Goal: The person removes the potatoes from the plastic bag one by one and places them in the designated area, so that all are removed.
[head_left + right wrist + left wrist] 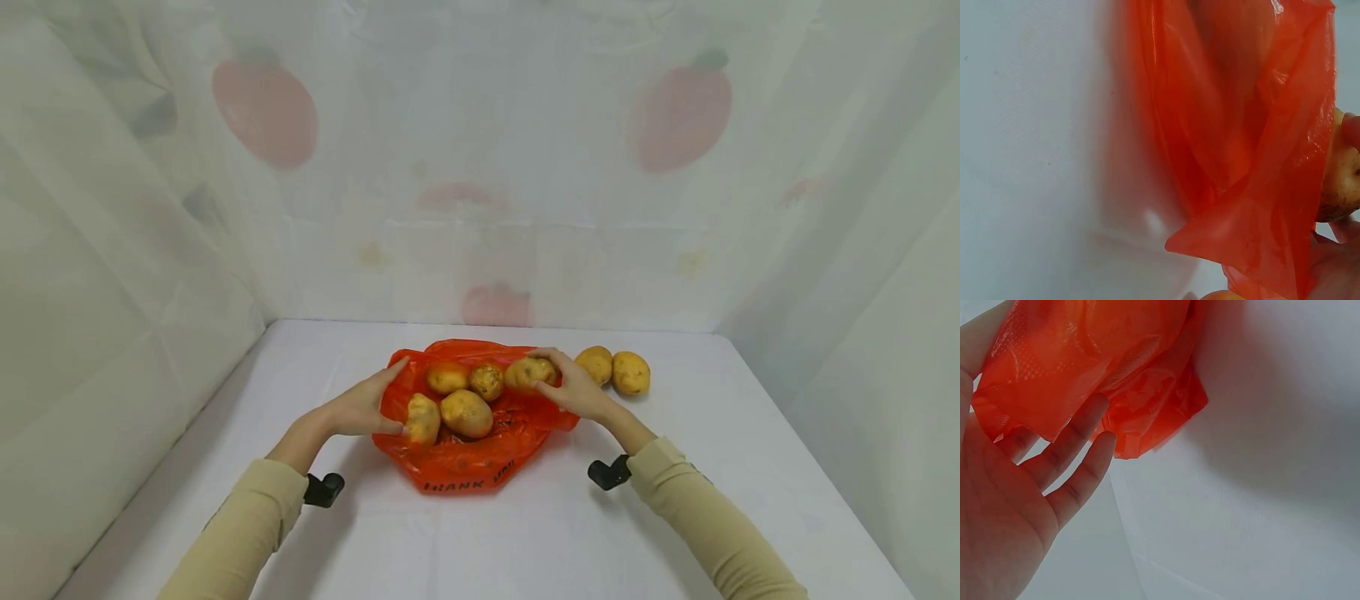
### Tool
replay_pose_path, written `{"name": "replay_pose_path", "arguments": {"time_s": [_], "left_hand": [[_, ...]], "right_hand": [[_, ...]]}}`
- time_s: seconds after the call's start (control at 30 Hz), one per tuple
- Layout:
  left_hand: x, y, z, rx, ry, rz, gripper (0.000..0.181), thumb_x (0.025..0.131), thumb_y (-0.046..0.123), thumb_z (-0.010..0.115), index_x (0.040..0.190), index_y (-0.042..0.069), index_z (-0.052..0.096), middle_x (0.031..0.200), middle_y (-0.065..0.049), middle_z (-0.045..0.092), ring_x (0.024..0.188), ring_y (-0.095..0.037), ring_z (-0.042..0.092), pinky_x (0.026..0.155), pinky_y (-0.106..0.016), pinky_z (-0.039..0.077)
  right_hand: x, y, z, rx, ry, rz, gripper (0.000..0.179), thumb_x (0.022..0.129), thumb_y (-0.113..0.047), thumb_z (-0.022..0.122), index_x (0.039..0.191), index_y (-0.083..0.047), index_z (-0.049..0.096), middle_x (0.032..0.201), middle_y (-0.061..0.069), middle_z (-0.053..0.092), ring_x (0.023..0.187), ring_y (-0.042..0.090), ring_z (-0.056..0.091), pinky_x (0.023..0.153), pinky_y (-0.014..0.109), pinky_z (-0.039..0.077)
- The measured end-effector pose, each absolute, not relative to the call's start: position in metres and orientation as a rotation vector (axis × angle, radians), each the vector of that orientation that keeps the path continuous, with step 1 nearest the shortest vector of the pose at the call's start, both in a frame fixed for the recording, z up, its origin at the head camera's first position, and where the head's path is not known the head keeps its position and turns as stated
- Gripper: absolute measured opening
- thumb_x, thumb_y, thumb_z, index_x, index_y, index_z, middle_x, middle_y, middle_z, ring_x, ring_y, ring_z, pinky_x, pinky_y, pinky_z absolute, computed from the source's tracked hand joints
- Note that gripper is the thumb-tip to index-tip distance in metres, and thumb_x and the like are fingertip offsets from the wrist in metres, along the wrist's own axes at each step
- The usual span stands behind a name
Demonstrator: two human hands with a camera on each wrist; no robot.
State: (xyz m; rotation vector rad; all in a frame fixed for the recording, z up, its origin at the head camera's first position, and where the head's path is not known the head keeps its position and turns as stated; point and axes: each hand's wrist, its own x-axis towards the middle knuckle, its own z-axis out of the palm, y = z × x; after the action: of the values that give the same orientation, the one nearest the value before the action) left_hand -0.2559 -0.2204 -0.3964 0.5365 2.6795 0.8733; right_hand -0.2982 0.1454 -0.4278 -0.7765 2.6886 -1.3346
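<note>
A red plastic bag (457, 454) with dark lettering lies opened wide on the table, with several potatoes (467, 414) inside. At its left side my left hand (363, 407) touches the bag, thumb and forefinger spread apart beside a potato (423, 419). In the left wrist view the fingers (1079, 434) of that hand are loosely extended against the red plastic. My right hand (576, 387) grips a potato (525, 374) at the bag's right side. The right wrist view shows this potato (1341, 178) partly hidden behind the bag (1260, 206).
Two more potatoes (632, 372) sit on the table outside the bag, just beyond my right hand. The white table (480, 542) is enclosed by pale printed sheets (480, 167) at the back and sides.
</note>
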Motion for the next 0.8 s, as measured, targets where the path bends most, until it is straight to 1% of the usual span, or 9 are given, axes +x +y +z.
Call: {"name": "replay_pose_path", "arguments": {"time_s": [0.13,0.23,0.33,0.43,0.47,0.57,0.63,0.7,0.8], "left_hand": [[-0.255,-0.222,-0.397,0.536,2.692,0.862,0.104,0.072,0.03,0.077,0.149,0.012,0.009,0.15,-0.014,0.023,0.135,-0.033,0.026,0.105,-0.053,0.03],[-0.255,-0.223,-0.396,0.538,2.696,0.859,0.104,0.072,0.03,0.077,0.149,0.012,0.009,0.149,-0.014,0.024,0.135,-0.034,0.027,0.105,-0.053,0.03],[-0.255,-0.224,-0.396,0.544,2.701,0.858,0.104,0.071,0.028,0.077,0.149,0.012,0.01,0.149,-0.015,0.025,0.134,-0.034,0.027,0.105,-0.053,0.029],[-0.256,-0.225,-0.396,0.557,2.706,0.852,0.103,0.071,0.027,0.077,0.149,0.011,0.01,0.149,-0.016,0.024,0.134,-0.035,0.027,0.105,-0.054,0.029],[-0.256,-0.225,-0.395,0.559,2.708,0.849,0.104,0.071,0.027,0.077,0.149,0.011,0.01,0.149,-0.016,0.024,0.134,-0.035,0.027,0.106,-0.054,0.028],[-0.256,-0.225,-0.395,0.564,2.709,0.849,0.104,0.071,0.027,0.078,0.149,0.012,0.01,0.15,-0.016,0.023,0.135,-0.035,0.026,0.106,-0.054,0.027],[-0.256,-0.226,-0.395,0.564,2.71,0.85,0.104,0.071,0.027,0.078,0.149,0.012,0.01,0.15,-0.016,0.023,0.135,-0.035,0.026,0.106,-0.054,0.027],[-0.256,-0.225,-0.395,0.558,2.708,0.853,0.104,0.071,0.028,0.078,0.149,0.012,0.011,0.149,-0.016,0.024,0.135,-0.034,0.026,0.106,-0.054,0.028],[-0.255,-0.226,-0.394,0.547,2.706,0.854,0.104,0.071,0.03,0.078,0.149,0.011,0.011,0.149,-0.016,0.024,0.134,-0.035,0.027,0.105,-0.054,0.029]], "right_hand": [[-0.296,0.147,-0.425,-0.791,2.709,-1.345,0.047,0.089,-0.021,0.061,0.132,-0.02,0.043,0.133,0.008,0.046,0.089,0.025,0.058,0.075,0.036,0.051],[-0.293,0.149,-0.421,-0.812,2.722,-1.345,0.047,0.089,-0.021,0.061,0.132,-0.019,0.043,0.133,0.008,0.047,0.094,0.021,0.054,0.08,0.033,0.048],[-0.29,0.153,-0.416,-0.794,2.683,-1.378,0.048,0.089,-0.023,0.062,0.132,-0.021,0.042,0.127,0.008,0.05,0.071,0.022,0.059,0.063,0.03,0.052],[-0.289,0.156,-0.412,-0.792,2.644,-1.41,0.049,0.088,-0.024,0.062,0.133,-0.021,0.04,0.123,0.01,0.053,0.067,0.021,0.058,0.058,0.028,0.05],[-0.288,0.157,-0.411,-0.786,2.644,-1.415,0.05,0.088,-0.025,0.062,0.133,-0.022,0.04,0.123,0.009,0.054,0.068,0.021,0.059,0.06,0.026,0.05],[-0.287,0.16,-0.407,-0.794,2.672,-1.419,0.05,0.088,-0.023,0.062,0.132,-0.02,0.04,0.127,0.009,0.052,0.086,0.021,0.056,0.066,0.024,0.045],[-0.284,0.161,-0.401,-0.804,2.695,-1.419,0.049,0.089,-0.02,0.062,0.132,-0.016,0.04,0.13,0.01,0.05,0.095,0.024,0.054,0.069,0.025,0.043],[-0.278,0.161,-0.393,-0.822,2.7,-1.431,0.049,0.089,-0.015,0.061,0.132,-0.009,0.04,0.13,0.015,0.05,0.099,0.03,0.055,0.071,0.03,0.047],[-0.27,0.161,-0.381,-0.84,2.688,-1.464,0.049,0.088,-0.008,0.061,0.131,-0.001,0.039,0.13,0.02,0.047,0.11,0.035,0.052,0.085,0.041,0.049]]}}
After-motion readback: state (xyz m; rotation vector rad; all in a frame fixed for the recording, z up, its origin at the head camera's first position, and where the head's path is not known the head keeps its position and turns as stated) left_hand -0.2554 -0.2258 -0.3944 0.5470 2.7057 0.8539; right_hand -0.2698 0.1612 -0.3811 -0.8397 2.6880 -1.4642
